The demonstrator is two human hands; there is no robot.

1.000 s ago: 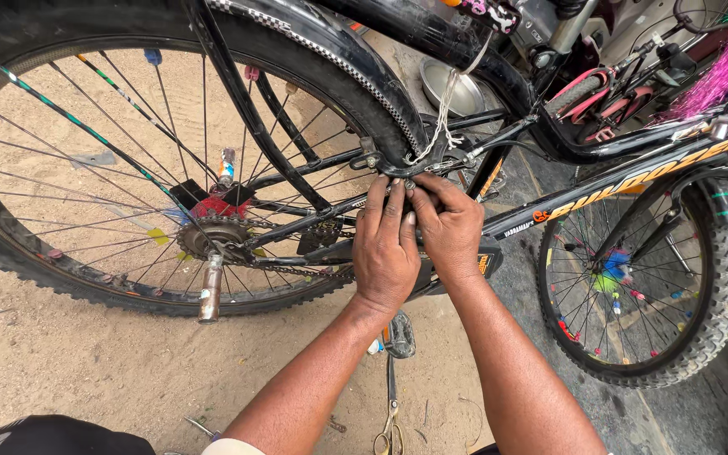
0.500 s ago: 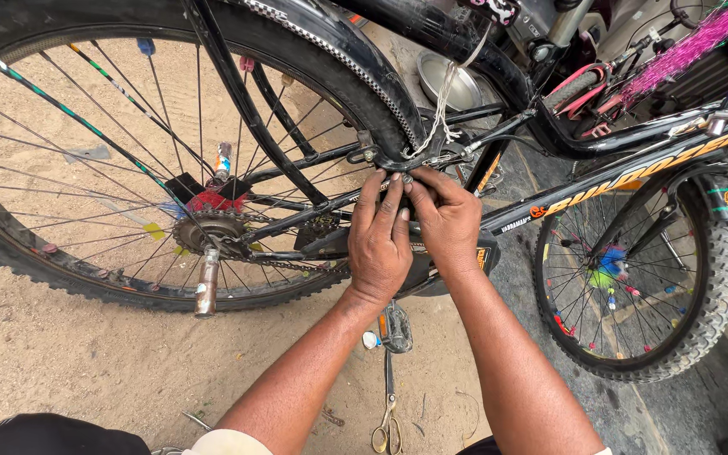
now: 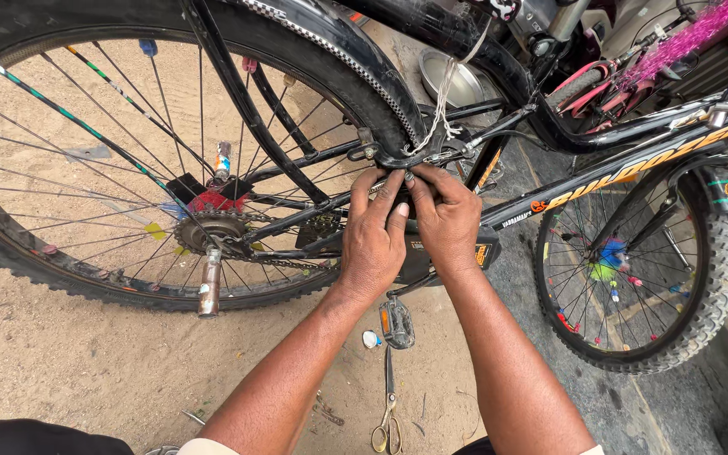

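Bicycle (image 3: 549,135) first: the black frame fills the view, its long axis running from the rear wheel (image 3: 128,168) at your left up and away to the right, with the mudguard (image 3: 339,50) curving over the tyre. A second, smaller wheel (image 3: 642,270) stands to your right behind the frame. Your left hand (image 3: 372,236) and right hand (image 3: 444,219) sit touching each other just beside the rear tyre, where the frame tubes meet below a knot of white string (image 3: 444,101). Both have fingers curled and pinched around a small dark part (image 3: 409,177) at the fingertips; what it is, you cannot tell. Below your wrists hangs the pedal (image 3: 397,323), and scissors (image 3: 388,413) lie on the sandy ground (image 3: 61,371), tips pointing up toward the pedal.
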